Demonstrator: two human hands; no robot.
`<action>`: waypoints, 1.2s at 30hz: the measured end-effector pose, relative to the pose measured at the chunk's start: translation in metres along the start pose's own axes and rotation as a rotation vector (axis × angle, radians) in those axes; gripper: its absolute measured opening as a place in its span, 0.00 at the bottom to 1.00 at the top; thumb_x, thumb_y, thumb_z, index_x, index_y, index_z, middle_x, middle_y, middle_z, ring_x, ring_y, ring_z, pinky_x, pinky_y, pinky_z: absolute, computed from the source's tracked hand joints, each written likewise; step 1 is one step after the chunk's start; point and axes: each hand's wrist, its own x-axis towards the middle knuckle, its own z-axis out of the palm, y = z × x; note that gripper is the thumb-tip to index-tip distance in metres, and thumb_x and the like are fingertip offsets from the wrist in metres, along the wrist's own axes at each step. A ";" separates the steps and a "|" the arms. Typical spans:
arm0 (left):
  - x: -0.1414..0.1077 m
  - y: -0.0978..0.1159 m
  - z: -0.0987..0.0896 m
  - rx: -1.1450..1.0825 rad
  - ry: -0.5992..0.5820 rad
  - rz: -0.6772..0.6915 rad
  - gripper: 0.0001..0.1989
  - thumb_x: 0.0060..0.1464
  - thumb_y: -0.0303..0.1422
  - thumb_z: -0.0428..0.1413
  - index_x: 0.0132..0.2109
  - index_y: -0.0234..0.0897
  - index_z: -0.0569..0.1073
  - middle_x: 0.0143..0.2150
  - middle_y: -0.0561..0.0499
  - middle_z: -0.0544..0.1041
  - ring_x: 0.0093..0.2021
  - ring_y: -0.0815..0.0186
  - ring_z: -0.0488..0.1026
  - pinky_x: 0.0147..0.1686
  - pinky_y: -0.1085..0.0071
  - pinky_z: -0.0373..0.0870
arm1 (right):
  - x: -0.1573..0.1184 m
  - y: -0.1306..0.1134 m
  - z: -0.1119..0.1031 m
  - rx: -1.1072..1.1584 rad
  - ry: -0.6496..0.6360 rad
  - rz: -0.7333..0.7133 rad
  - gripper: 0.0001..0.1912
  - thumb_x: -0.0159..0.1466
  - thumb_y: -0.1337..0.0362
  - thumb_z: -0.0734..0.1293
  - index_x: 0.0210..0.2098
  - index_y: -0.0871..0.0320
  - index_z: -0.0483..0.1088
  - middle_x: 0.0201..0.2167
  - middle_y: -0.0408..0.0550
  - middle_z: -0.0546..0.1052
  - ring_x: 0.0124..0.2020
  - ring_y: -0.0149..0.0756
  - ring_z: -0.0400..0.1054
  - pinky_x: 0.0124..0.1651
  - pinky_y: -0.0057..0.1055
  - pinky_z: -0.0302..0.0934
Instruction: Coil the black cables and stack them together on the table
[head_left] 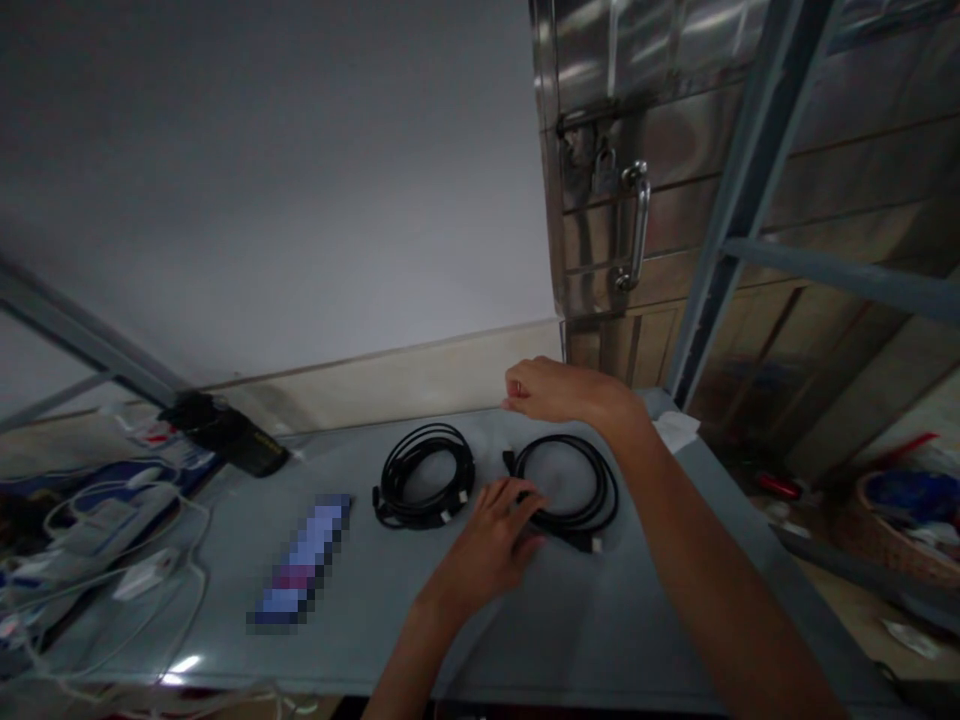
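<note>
Nearest, left hand [495,535] flat on grey table [600,620], fingers spread and loose, fingertips touching near edge of right coiled black cable [570,480], gripping nothing. Just beside, to the left, second coiled black cable [426,475], untouched. Further left, long flat object [300,562], blurred, not readable. Behind, right hand [555,392] hovering above right coil, fingers curled; grip hard to tell. Far back, steel door handle [636,225].

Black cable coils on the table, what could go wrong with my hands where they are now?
The left hand rests on the right coil, so sliding it may loosen the loops. The left coil lies close beside it; loose plug ends could tangle. The right hand hovers at the table's far edge, where a nudge might push cable off.
</note>
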 end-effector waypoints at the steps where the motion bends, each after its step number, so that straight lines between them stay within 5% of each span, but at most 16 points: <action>1: 0.007 0.001 0.005 -0.029 -0.024 0.016 0.18 0.70 0.29 0.65 0.64 0.46 0.76 0.64 0.45 0.79 0.66 0.52 0.74 0.68 0.48 0.73 | -0.002 -0.002 -0.002 0.015 -0.009 -0.002 0.07 0.76 0.60 0.75 0.42 0.57 0.81 0.39 0.52 0.83 0.37 0.42 0.78 0.38 0.33 0.63; 5: 0.033 -0.008 0.022 -0.014 -0.038 0.067 0.04 0.75 0.33 0.60 0.53 0.42 0.76 0.53 0.46 0.81 0.57 0.52 0.77 0.61 0.51 0.76 | -0.006 -0.003 -0.009 0.037 0.011 -0.049 0.09 0.77 0.61 0.74 0.39 0.57 0.79 0.37 0.50 0.82 0.36 0.39 0.75 0.37 0.33 0.59; 14: 0.061 -0.015 0.038 -0.386 0.162 -0.068 0.07 0.77 0.39 0.55 0.49 0.43 0.75 0.39 0.47 0.81 0.40 0.54 0.80 0.48 0.56 0.77 | -0.005 0.020 -0.012 -0.011 0.073 -0.047 0.10 0.79 0.59 0.73 0.41 0.56 0.77 0.36 0.49 0.81 0.37 0.41 0.75 0.40 0.34 0.60; 20: 0.079 -0.021 0.030 -0.791 0.527 -0.281 0.15 0.77 0.50 0.54 0.47 0.44 0.71 0.35 0.54 0.74 0.32 0.64 0.72 0.33 0.69 0.69 | -0.002 0.023 -0.010 0.015 0.201 -0.100 0.10 0.79 0.59 0.73 0.41 0.56 0.75 0.39 0.50 0.80 0.44 0.44 0.76 0.50 0.36 0.66; 25: 0.083 -0.036 0.020 -1.199 0.831 -0.393 0.22 0.73 0.58 0.58 0.45 0.44 0.69 0.33 0.59 0.66 0.28 0.70 0.63 0.30 0.74 0.66 | -0.001 0.016 -0.009 -0.028 0.364 -0.050 0.08 0.80 0.62 0.71 0.55 0.58 0.73 0.51 0.59 0.81 0.56 0.52 0.76 0.60 0.42 0.68; 31: 0.069 -0.053 0.006 -1.585 0.970 -0.398 0.22 0.64 0.50 0.71 0.43 0.43 0.70 0.34 0.60 0.66 0.27 0.73 0.60 0.32 0.75 0.66 | 0.005 0.022 -0.002 -0.090 0.144 0.136 0.22 0.84 0.46 0.65 0.50 0.59 0.75 0.50 0.64 0.81 0.53 0.58 0.78 0.55 0.45 0.68; 36: 0.062 -0.063 0.002 -1.792 1.038 -0.407 0.16 0.66 0.43 0.71 0.43 0.40 0.73 0.36 0.58 0.70 0.29 0.74 0.65 0.37 0.75 0.70 | -0.006 -0.010 0.001 -0.053 0.041 0.112 0.33 0.82 0.33 0.60 0.47 0.57 0.77 0.48 0.61 0.82 0.50 0.56 0.79 0.53 0.44 0.70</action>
